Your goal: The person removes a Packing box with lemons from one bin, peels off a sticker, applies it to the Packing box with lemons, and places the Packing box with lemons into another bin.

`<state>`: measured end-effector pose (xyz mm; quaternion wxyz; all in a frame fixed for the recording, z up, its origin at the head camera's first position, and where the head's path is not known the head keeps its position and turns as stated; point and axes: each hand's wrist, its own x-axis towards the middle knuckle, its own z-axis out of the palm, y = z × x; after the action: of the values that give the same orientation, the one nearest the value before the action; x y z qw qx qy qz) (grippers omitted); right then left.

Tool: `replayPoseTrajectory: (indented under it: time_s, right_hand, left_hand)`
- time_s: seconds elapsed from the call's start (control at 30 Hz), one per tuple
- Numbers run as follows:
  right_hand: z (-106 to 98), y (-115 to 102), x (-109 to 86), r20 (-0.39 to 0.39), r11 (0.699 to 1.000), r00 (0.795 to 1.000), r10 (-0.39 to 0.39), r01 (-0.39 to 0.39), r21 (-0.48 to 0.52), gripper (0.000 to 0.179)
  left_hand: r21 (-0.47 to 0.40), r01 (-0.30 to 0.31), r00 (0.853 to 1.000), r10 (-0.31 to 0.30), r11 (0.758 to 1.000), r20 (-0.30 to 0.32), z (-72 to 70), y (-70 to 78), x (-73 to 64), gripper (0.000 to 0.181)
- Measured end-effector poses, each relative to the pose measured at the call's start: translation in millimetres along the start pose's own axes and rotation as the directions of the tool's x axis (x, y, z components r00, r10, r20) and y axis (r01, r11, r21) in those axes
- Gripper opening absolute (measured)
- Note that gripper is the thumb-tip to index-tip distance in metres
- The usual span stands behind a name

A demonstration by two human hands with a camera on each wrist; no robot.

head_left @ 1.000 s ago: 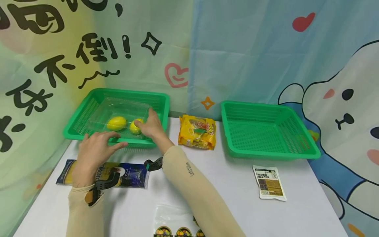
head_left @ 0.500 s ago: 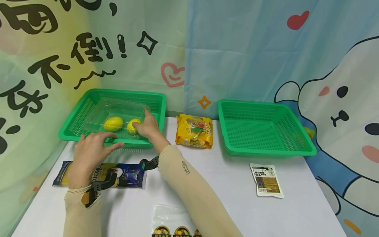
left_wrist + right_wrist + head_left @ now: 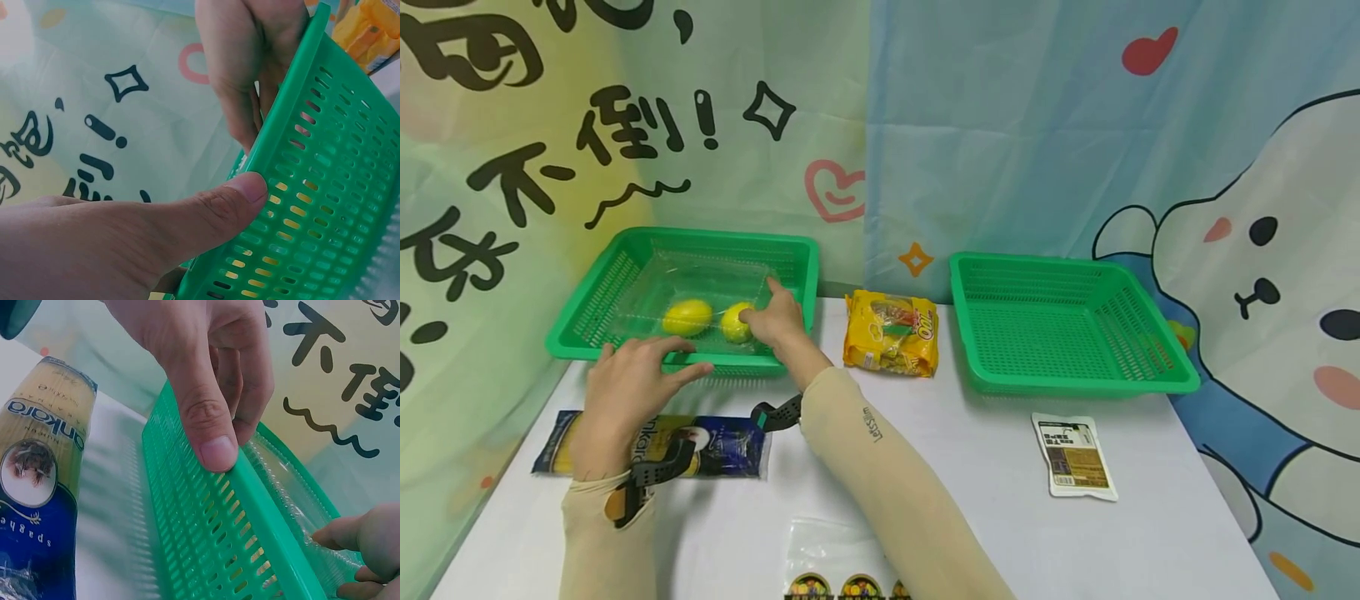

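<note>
Presumably for steadiness, my left grip clasps the front rim of the left green basket. Inside, my right grip pinches the clear box of lemons at its right end.

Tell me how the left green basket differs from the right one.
The left basket holds a clear container and two lemons; the right basket shows nothing inside. The left hand grips the left basket's front rim; no hand touches the right basket. Both are green with slotted walls.

left basket: green, slotted; tray: clear; fruits: yellow; spaghetti pack: blue, gold; sleeves: beige
</note>
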<state>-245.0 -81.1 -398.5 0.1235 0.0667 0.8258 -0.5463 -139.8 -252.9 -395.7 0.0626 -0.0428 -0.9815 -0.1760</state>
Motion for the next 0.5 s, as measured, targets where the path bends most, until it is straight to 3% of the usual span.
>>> replayPoseTrajectory:
  time_s: [0.5]
  right_hand:
    - [-1.6, -3.4, -7.2, -0.098, 0.994, 0.995, 0.019, -0.008, 0.105, 0.065]
  left_hand:
    - [0.014, -0.011, 1.000, 0.011, 1.000, 0.006, 1.1, -0.5, 0.0, 0.054]
